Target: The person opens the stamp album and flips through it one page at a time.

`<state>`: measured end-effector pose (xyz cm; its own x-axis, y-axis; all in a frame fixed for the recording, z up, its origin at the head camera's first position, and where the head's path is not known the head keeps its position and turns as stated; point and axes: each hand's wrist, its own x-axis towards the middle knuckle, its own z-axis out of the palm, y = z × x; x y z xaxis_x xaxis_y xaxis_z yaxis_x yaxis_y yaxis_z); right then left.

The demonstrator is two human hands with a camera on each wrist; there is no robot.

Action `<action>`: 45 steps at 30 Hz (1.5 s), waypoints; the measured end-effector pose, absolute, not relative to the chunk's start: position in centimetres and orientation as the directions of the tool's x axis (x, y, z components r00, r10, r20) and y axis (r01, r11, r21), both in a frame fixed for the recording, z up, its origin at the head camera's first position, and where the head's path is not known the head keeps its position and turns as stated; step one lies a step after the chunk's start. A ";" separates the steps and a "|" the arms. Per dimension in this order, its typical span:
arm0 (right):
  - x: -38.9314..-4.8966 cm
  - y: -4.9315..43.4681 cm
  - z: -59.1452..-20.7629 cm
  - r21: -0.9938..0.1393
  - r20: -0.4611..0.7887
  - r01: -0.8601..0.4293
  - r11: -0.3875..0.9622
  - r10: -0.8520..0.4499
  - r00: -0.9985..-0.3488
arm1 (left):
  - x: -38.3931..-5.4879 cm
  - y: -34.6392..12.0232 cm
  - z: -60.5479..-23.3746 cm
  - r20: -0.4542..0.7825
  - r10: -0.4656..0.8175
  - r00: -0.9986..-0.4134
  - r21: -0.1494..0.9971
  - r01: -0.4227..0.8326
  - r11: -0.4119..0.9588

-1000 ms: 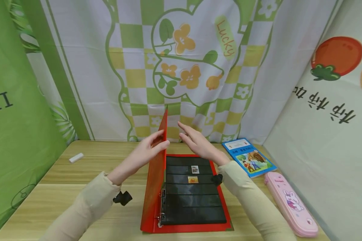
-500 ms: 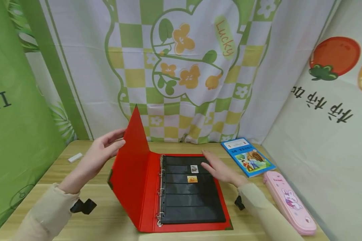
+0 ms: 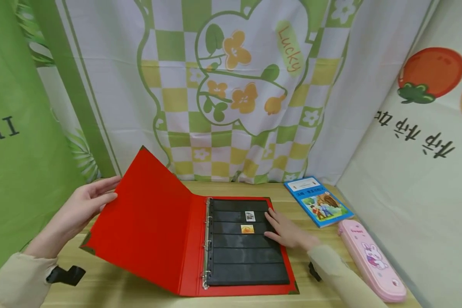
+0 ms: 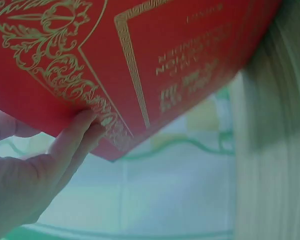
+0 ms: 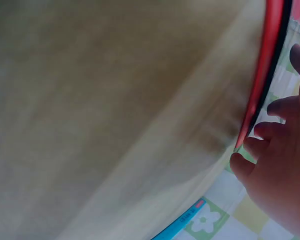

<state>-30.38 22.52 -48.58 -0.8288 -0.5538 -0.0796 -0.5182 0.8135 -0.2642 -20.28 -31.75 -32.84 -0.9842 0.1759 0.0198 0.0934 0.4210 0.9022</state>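
A red stamp album (image 3: 190, 244) lies on the table with its front cover (image 3: 146, 222) raised and leaning left. My left hand (image 3: 77, 209) grips the cover's outer edge, thumb on the inner side and fingers behind. Gold ornament and lettering mark the cover's outside in the left wrist view. Metal rings hold a black stock page (image 3: 250, 256) with horizontal strips. Two small stamps sit on it, a greyish one (image 3: 250, 216) above an orange-yellow one (image 3: 247, 229). My right hand (image 3: 288, 231), fingers extended, is at the page's right edge; contact is hard to tell.
A blue picture-covered book (image 3: 319, 202) lies at the back right of the wooden table (image 3: 169, 301). In front of it is a pink pencil case (image 3: 371, 261) with a rabbit print. A patterned curtain (image 3: 238, 162) hangs behind the table.
My left hand has swung the cover from nearly upright down to the left. My right hand has come down from above the album to the page's right edge.
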 end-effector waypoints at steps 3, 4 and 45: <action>-30.3 22.7 -48.7 -0.262 -0.114 -0.494 0.829 -0.535 -0.837 | -20.5 -33.3 -33.7 -0.007 0.192 -0.981 0.892 0.080 0.444; -30.2 22.7 -48.8 -0.263 -0.123 -0.486 0.834 -0.528 -0.840 | -20.5 -33.8 -34.0 -0.017 0.202 -0.979 0.890 0.077 0.449; -30.3 22.8 -48.2 -0.271 -0.135 -0.475 0.837 -0.522 -0.842 | -23.4 -35.9 -48.3 0.273 0.329 -0.904 0.273 0.401 0.874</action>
